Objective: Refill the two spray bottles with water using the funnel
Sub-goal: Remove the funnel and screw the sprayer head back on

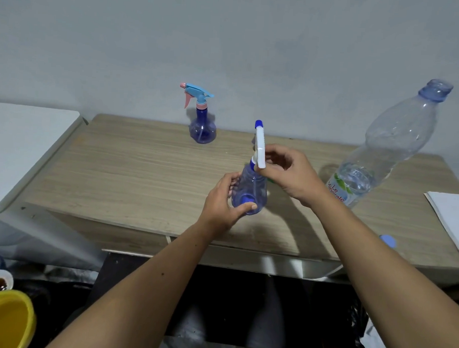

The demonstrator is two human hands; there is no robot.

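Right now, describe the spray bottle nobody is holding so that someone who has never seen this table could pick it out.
On the wooden table, look to the far edge by the grey wall. The free spray bottle stands there upright and alone, a round blue body. Its light blue and pink trigger head sets it apart from the white-headed bottle in the hands, and from the tall uncapped water bottle on the right.

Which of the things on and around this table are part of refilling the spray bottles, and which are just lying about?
For the job:
- spray bottle held in both hands
- second spray bottle by the wall
- open water bottle
- its loose blue cap

Lying about:
- white paper
- yellow bowl

The funnel is not clearly in view.
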